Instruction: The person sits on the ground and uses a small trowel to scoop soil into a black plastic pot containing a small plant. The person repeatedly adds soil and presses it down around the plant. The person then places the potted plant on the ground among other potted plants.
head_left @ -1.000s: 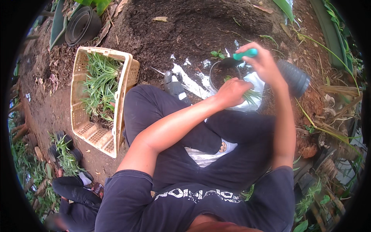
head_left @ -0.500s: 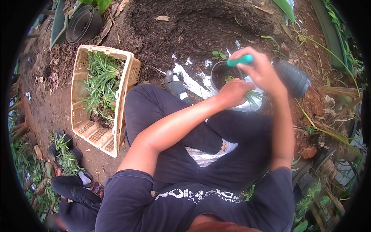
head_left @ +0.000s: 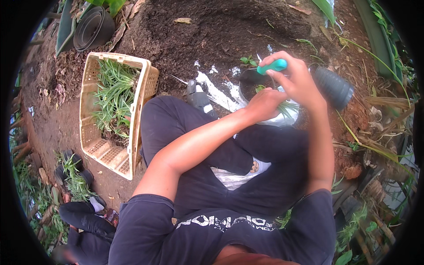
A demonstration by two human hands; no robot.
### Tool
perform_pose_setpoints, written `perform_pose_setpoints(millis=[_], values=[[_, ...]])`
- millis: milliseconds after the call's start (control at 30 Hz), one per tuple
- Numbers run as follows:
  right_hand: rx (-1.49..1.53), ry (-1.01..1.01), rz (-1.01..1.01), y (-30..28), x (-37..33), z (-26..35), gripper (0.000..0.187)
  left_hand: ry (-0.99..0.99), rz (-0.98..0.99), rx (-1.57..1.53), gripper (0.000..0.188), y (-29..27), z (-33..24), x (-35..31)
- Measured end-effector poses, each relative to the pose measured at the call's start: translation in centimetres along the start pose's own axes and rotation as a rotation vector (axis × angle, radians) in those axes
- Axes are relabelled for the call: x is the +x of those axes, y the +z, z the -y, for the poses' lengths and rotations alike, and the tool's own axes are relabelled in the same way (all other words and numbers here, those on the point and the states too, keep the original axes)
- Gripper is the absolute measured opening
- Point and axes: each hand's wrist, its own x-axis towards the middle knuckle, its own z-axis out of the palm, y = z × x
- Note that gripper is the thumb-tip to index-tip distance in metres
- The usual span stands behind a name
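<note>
My left hand is closed around a small plant with narrow, pale-striped green leaves. My right hand, just beside it, grips a tool with a teal handle; the kind of tool cannot be made out. Under and beyond both hands stands a dark round pot, partly hidden by them. A small green sprig shows at its far side. White plastic sheeting lies on the soil by the pot, smeared with dirt.
On the left, a cream plastic crate lies tipped, holding several striped-leaf plants. A black ribbed pot rests on its side at right. Empty black pots sit far left. Another person's leg shows at lower left. Loose dark soil lies ahead.
The teal-handled tool has tilted and shifted slightly left and up in my right hand. My left hand stays almost in place with the plant.
</note>
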Motion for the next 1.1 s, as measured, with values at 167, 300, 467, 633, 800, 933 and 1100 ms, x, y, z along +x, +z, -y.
perform_pose_setpoints(millis=[167, 300, 467, 633, 800, 933, 1100], values=[[-0.163, 0.011, -0.035, 1.2, -0.4, -0.2, 0.021, -0.088, 0.032, -0.017, 0.038, -0.1, -0.2, -0.2], [-0.098, 0.041, -0.134, 1.7, -0.9, 0.1, 0.020, -0.134, 0.049, -0.029, 0.040, 0.0, -0.2, -0.1], [0.050, 0.121, -0.260, -1.1, -1.7, -2.1, 0.014, -0.026, 0.011, 0.028, 0.042, 0.6, 0.6, -0.3], [0.281, 0.171, -0.496, -4.8, -5.2, -5.3, 0.018, -0.051, -0.036, -0.005, 0.042, -0.2, 0.3, 0.3], [0.234, 0.263, -0.598, -2.6, -8.3, -8.6, 0.017, -0.296, -0.155, -0.201, 0.023, -1.0, 1.2, 2.3], [0.016, 0.188, -0.633, -0.9, -8.1, -6.1, 0.015, -0.426, -0.297, -0.312, 0.015, -2.0, 4.7, 2.6], [-0.097, 0.226, -0.542, 0.3, -9.6, -4.3, 0.018, -0.551, -0.279, -0.503, 0.016, -2.7, 4.2, 3.3]])
